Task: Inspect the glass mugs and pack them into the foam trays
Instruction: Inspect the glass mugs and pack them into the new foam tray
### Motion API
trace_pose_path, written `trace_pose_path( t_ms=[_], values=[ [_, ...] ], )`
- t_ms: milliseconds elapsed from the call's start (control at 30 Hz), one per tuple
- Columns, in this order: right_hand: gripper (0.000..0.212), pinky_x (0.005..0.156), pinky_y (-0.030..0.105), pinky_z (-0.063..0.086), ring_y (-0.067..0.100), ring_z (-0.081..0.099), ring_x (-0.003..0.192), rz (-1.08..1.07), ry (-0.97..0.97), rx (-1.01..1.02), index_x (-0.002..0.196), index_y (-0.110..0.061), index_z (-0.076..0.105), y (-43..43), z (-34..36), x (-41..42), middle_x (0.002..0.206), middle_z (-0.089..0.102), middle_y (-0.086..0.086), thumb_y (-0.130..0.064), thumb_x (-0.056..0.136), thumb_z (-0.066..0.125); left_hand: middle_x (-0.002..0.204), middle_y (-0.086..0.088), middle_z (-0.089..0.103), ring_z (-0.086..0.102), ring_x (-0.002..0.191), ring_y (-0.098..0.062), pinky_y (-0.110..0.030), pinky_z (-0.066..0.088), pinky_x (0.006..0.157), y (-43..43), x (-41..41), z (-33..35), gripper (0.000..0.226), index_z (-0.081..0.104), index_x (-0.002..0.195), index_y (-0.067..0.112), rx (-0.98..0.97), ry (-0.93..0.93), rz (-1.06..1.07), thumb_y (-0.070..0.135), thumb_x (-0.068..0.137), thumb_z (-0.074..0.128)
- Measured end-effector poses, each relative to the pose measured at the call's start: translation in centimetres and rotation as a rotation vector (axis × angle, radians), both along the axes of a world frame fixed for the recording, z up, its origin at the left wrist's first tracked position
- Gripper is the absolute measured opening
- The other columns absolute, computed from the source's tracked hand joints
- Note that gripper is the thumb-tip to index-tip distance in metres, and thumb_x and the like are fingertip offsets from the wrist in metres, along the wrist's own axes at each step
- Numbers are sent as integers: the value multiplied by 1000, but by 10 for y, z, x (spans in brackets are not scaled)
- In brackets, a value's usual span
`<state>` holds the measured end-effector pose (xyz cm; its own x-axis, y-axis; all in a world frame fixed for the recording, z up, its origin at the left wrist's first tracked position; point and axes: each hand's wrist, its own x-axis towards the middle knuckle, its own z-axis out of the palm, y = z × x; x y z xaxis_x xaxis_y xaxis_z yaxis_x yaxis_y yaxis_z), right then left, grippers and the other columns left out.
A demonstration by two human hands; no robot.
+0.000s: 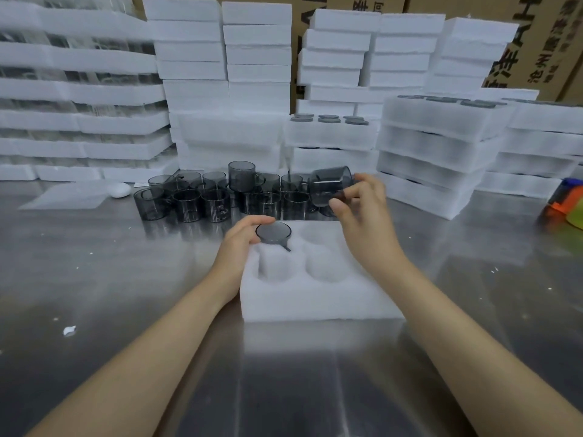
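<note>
A white foam tray (315, 298) with round pockets lies on the steel table in front of me. One smoky grey glass mug (273, 232) sits upside down in its far left pocket. My left hand (243, 244) curls around that mug's left side and rests on the tray's edge. My right hand (362, 203) holds a second grey mug (331, 184) tilted on its side above the tray's far right corner, pinching it between thumb and fingers. Several more grey mugs (217, 197) stand in a cluster behind the tray, one stacked on top.
Tall stacks of foam trays (220, 74) wall off the back and left; some on the right (435, 137) hold packed mugs. Cardboard boxes (552, 42) stand behind. A thin foam sheet (69, 195) and a small white object (119, 189) lie at left, colourful items (568, 203) at the right edge.
</note>
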<state>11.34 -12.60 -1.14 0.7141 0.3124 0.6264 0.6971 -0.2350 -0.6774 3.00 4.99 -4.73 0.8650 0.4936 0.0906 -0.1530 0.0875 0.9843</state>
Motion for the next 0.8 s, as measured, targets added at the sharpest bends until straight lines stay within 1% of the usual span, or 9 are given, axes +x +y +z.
trace_pose_path(
  t_ms=[67,167,200,267,333,433,500,667,800],
  values=[
    [18,95,30,42,24,48,124,26,9,12,85,-18,48,0,-1,3,140,36,8,-6,92,58,96,-9,67,62,84,-23,-32,47,71,-1,-1,1,41,68,93,18,-2,-4,-4,-4,80,36],
    [20,89,11,38,17,48,119,56,-105,-2,84,-18,50,0,-1,2,120,52,4,-4,88,64,85,-6,68,63,77,-22,-32,46,70,-1,-1,1,39,68,94,17,-10,-6,-3,-4,81,37],
    [22,90,10,37,17,50,117,61,-145,-16,83,-20,51,0,-1,0,117,55,2,-4,86,66,82,-6,69,63,75,-22,-32,46,69,-1,0,1,39,67,94,16,-14,-7,-6,-4,82,37],
    [23,102,31,37,16,50,119,67,-185,-25,81,-22,54,1,-1,-3,122,52,-6,-5,82,70,81,-5,69,64,73,-21,-30,47,67,-2,0,1,39,67,95,15,-23,-11,-13,-5,81,36],
    [24,99,50,39,10,51,111,71,-208,9,78,-23,55,2,0,-6,122,46,-16,-5,78,72,85,-7,68,63,75,-22,-30,48,67,-2,0,2,40,67,94,14,-37,-13,-18,-6,80,35],
    [39,90,54,43,-1,50,94,88,-230,88,85,-32,46,2,4,-11,118,44,-26,-8,73,74,89,-9,67,63,77,-24,-32,47,70,-3,-1,2,40,67,93,15,-36,-14,-19,-6,80,35],
    [51,89,50,45,1,51,87,94,-218,154,92,-40,38,2,6,-13,119,47,-29,-8,72,73,94,-11,66,62,83,-26,-35,46,76,-2,0,2,40,67,93,15,-26,-13,-16,-6,80,35],
    [61,76,10,42,0,54,85,128,-191,239,102,-46,37,2,7,-15,119,50,-31,-9,72,75,94,-10,66,61,85,-26,-33,47,75,-3,-2,2,42,66,96,14,-15,-15,-18,-7,80,33],
    [64,75,9,44,1,56,84,140,-154,227,107,-48,38,1,4,-12,108,53,-33,-13,70,78,94,-9,65,61,83,-25,-32,47,72,-4,-2,3,42,65,95,13,-26,-16,-14,-8,80,32]
  ],
)
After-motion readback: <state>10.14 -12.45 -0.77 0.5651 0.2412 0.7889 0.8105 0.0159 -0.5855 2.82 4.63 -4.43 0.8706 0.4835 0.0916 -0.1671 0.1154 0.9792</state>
